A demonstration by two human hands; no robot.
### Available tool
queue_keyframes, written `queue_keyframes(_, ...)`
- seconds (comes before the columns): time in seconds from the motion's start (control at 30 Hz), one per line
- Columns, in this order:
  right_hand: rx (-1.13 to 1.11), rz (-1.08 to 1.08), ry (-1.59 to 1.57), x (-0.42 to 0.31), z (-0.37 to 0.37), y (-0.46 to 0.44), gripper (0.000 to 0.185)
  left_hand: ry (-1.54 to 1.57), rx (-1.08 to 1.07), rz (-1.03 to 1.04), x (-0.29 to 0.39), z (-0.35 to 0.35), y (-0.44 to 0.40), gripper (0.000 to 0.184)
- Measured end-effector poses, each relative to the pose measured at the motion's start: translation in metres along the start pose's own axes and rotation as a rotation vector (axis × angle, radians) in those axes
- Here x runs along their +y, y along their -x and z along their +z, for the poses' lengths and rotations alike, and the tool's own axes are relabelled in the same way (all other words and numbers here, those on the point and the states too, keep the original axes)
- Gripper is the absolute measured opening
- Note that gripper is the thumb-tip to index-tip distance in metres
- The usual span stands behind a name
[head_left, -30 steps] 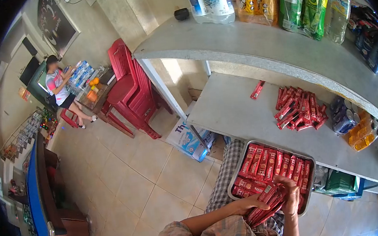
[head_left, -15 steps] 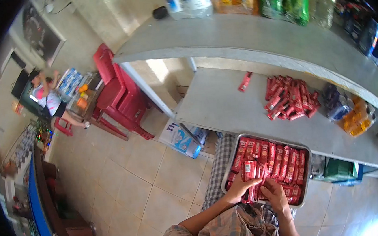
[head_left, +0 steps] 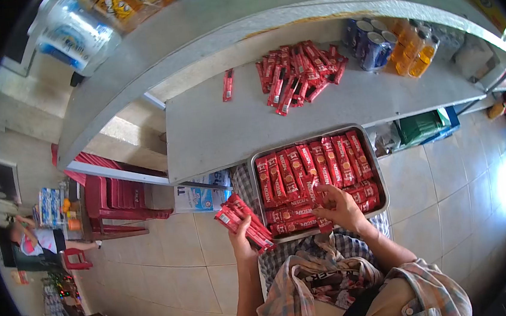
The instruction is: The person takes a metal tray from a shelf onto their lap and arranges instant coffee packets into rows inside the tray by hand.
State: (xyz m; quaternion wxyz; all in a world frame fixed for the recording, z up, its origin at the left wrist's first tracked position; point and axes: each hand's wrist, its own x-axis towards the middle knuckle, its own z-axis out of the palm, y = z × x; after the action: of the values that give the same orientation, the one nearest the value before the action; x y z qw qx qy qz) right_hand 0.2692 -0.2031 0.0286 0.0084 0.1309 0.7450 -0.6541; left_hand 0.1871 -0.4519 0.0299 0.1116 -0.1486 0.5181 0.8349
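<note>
In my left hand (head_left: 242, 238) is a small bunch of red Nescafé coffee sachets (head_left: 232, 215), held just off the left edge of a metal tray (head_left: 382, 178). The tray rests on a checked cloth and holds rows of the same sachets (head_left: 285, 168), upright side by side at the far part and lying crosswise at the near part. Above the near part, my right hand (head_left: 343, 209) pinches a single coffee sachet (head_left: 312, 190) between thumb and fingers. Whether that sachet touches the ones below, I cannot tell.
A heap of red sachets (head_left: 302, 69) and one stray sachet (head_left: 228, 85) lie on the grey shelf (head_left: 203, 135). Blue cans (head_left: 374, 48) and orange bottles (head_left: 415, 53) stand to their right. Stacked red chairs (head_left: 118, 197) are at left; a person (head_left: 40, 241) sits beyond.
My view has turned and come closer to the shelf. The left hand has moved left off the tray with the bunch of sachets, while the right hand now holds one sachet apart over the tray.
</note>
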Motion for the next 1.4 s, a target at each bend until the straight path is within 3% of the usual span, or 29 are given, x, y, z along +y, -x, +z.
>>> queue_keyframes(0.27,-0.052,-0.069,0.042,-0.034,0.025,-0.037,0.065,0.032,0.005,-0.042,-0.006,0.009,0.006,0.03)
queue_keyframes(0.4,0.124,-0.28,0.232,-0.006,0.032,-0.068,0.065,-0.005,-0.002,-0.027,-0.01,0.01,0.005,0.03)
queue_keyframes(0.43,0.206,-0.284,0.401,-0.007,0.031,-0.066,0.059,-0.001,-0.009,-0.03,-0.007,0.013,0.006,0.03)
queue_keyframes(0.57,0.155,-0.196,0.474,-0.002,0.029,-0.056,0.04,-0.025,0.001,-0.012,-0.005,0.019,0.006,0.03)
queue_keyframes(0.67,0.194,-0.379,0.626,-0.008,0.036,-0.05,0.039,-0.036,0.011,-0.011,-0.007,0.021,0.004,0.031)
queue_keyframes(0.83,-0.032,-0.48,0.795,-0.006,0.062,-0.062,0.056,-0.068,-0.012,-0.019,-0.002,0.027,0.007,0.029)
queue_keyframes(0.97,-0.016,-0.503,0.798,0.008,0.072,-0.077,0.063,-0.121,-0.014,-0.028,-0.007,0.017,0.004,0.029)
queue_keyframes(1.07,-0.071,-0.496,0.985,0.012,0.069,-0.083,0.062,-0.108,-0.037,0.002,-0.008,0.017,0.005,0.029)
queue_keyframes(1.3,-0.074,-0.605,0.746,-0.008,0.045,-0.074,0.046,-0.122,-0.026,0.024,-0.009,0.018,0.003,0.029)
queue_keyframes(1.4,0.047,-0.8,0.511,-0.02,0.034,-0.081,0.037,-0.115,-0.035,0.017,-0.011,0.015,0.001,0.029)
